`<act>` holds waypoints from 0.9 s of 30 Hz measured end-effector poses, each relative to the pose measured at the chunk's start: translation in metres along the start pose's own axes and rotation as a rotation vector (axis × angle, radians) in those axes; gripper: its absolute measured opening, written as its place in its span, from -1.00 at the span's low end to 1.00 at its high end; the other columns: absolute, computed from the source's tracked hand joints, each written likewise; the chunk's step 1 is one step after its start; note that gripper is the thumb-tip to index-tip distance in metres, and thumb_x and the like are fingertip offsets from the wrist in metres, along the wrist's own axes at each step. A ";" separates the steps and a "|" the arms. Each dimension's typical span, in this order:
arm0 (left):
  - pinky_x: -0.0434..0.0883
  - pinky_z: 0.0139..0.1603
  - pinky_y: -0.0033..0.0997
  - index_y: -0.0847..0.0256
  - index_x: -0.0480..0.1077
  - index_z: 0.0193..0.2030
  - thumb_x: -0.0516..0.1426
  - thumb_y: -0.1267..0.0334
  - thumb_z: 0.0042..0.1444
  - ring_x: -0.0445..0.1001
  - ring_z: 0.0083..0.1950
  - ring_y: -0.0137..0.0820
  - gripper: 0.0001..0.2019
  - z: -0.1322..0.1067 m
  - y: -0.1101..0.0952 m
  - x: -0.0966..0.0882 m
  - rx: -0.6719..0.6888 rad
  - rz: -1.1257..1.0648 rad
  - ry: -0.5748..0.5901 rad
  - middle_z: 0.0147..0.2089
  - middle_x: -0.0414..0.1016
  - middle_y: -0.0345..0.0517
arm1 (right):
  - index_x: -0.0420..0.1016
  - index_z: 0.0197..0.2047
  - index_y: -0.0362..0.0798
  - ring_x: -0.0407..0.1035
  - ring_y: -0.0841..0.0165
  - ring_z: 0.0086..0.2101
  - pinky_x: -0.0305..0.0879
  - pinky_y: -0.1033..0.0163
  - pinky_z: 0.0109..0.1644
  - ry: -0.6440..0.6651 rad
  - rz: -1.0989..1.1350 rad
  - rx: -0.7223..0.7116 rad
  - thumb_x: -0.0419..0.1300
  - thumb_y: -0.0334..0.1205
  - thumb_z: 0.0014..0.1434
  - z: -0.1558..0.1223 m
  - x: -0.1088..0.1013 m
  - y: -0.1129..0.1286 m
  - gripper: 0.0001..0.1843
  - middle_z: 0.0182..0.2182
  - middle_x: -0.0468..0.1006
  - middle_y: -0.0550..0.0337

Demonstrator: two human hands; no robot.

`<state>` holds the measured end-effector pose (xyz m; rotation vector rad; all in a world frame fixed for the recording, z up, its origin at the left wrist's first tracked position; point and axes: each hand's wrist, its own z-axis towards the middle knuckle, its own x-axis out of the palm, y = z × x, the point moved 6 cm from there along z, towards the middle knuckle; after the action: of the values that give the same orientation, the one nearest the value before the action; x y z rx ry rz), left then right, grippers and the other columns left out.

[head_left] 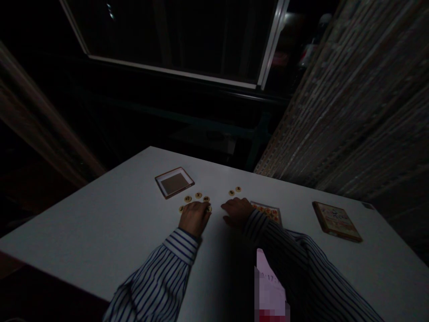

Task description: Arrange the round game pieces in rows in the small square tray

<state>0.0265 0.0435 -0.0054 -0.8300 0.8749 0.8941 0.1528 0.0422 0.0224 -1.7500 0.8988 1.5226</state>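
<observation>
On a white table (100, 232) my left hand (194, 217) rests palm down with its fingers curled over several small round wooden pieces (198, 196). My right hand (237, 211) lies beside it, fingers bent onto the tabletop; what it touches is hidden. Two more round pieces (235, 191) sit just beyond the right hand. Both arms wear striped sleeves. The scene is dim.
An open shallow box tray (174, 182) lies beyond the left hand. A patterned board (268, 211) sits right of my right hand, and a flat brown box (336, 221) lies further right. A woven wall (351, 112) stands at the right.
</observation>
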 end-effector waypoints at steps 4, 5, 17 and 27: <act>0.28 -0.13 -0.22 0.23 0.34 -0.15 0.02 0.23 0.01 0.40 -0.17 -0.24 -0.74 -0.002 0.002 -0.002 0.015 -0.026 -0.076 -0.23 0.47 -0.01 | 0.27 -0.03 -0.01 0.23 0.17 -0.11 0.14 0.01 -0.14 -0.015 0.011 0.005 -0.02 -0.09 0.04 -0.001 0.000 -0.003 -0.59 -0.08 0.37 0.03; 0.28 -0.12 -0.22 0.24 0.33 -0.14 0.02 0.22 0.02 0.39 -0.17 -0.24 -0.73 -0.003 0.002 -0.004 0.018 -0.035 -0.098 -0.23 0.47 -0.01 | 0.26 -0.02 0.00 0.22 0.17 -0.10 0.14 0.01 -0.14 -0.026 0.017 0.004 -0.02 -0.09 0.05 -0.001 -0.001 -0.003 -0.59 -0.08 0.37 0.04; 0.28 -0.08 -0.22 0.25 0.29 -0.10 0.02 0.17 0.03 0.39 -0.14 -0.27 -0.69 -0.006 -0.011 -0.022 0.064 -0.125 -0.229 -0.20 0.46 0.00 | 0.26 0.02 -0.03 0.19 0.21 -0.06 0.13 0.04 -0.08 -0.100 0.139 0.057 -0.03 -0.12 0.07 -0.021 -0.021 -0.009 -0.57 -0.04 0.35 0.07; 0.29 -0.03 -0.23 0.23 0.29 -0.14 0.03 0.21 0.03 0.35 -0.09 -0.29 -0.75 -0.001 -0.029 -0.030 0.073 -0.251 -0.239 -0.17 0.43 -0.02 | 0.29 -0.01 -0.06 0.20 0.28 -0.05 0.13 0.13 -0.04 -0.195 0.245 0.082 0.01 -0.14 0.07 -0.033 -0.022 -0.024 -0.60 -0.04 0.36 0.09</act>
<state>0.0414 0.0228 0.0270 -0.7338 0.5770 0.7182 0.1888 0.0297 0.0492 -1.4453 1.0883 1.7516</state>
